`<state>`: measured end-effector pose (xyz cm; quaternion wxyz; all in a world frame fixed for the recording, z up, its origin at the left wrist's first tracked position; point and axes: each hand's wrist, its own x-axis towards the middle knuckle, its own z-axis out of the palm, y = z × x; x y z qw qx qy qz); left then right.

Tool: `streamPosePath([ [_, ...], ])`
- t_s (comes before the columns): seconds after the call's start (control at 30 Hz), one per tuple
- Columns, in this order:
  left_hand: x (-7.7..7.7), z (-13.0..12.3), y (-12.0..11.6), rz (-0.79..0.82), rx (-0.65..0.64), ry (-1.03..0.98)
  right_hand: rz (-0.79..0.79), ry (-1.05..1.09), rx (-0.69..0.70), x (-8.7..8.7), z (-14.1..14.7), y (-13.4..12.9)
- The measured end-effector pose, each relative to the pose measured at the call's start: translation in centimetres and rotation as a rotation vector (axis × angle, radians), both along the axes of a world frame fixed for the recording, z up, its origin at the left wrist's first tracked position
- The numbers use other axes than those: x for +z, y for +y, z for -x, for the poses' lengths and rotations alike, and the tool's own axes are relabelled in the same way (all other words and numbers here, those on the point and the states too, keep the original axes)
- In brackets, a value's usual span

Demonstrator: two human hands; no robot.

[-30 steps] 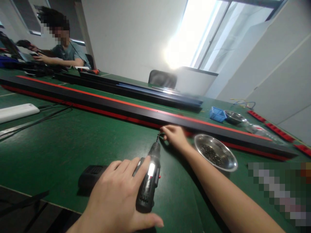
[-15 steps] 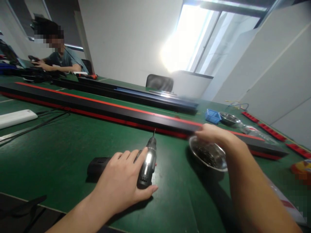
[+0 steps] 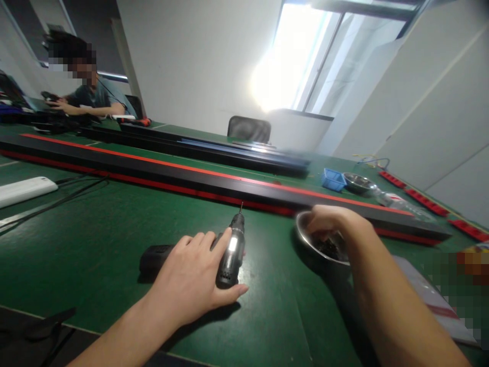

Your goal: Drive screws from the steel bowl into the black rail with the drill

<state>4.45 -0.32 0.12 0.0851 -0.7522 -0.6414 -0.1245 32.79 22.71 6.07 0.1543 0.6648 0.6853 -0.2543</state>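
A black and grey cordless drill point(image 3: 231, 257) lies on its side on the green table, its thin bit pointing away from me. My left hand point(image 3: 191, 272) is closed over its handle, thumb behind the drill's body; the battery end shows left of the hand. My right hand point(image 3: 329, 221) reaches down into a shiny metal bowl point(image 3: 305, 243), fingers curled and slightly blurred. Small dark pieces point(image 3: 331, 251), perhaps screws, lie inside the bowl. What the right fingertips grip, if anything, is hidden. Just beyond both hands runs a long black bar point(image 3: 171, 176) with red edges.
Behind the bar lie more long dark profiles point(image 3: 214, 153). A blue basket point(image 3: 333, 180) and a second metal bowl point(image 3: 359, 183) stand at the back right. A white device point(image 3: 28, 191) with cables lies left. A person point(image 3: 91, 102) sits at the far left.
My right hand has moved from the bowl's far rim down into the bowl. My left hand stays on the drill. The view has shifted slightly.
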Motion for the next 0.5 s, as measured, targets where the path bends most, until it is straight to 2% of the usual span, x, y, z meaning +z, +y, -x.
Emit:
streamPosePath([
  [0.13, -0.1, 0.0, 0.0, 0.005, 0.003, -0.015, 0.004, -0.083, 0.025, -0.1, 0.4, 0.0],
  [0.27, -0.2, 0.1, -0.5, 0.011, -0.005, -0.032, -0.009, -0.08, 0.018, 0.0, -0.1, 0.4],
  [0.5, -1.1, 0.3, -2.8, -0.001, -0.013, -0.077, -0.064, -0.096, 0.037, 0.1, 0.3, 0.3],
])
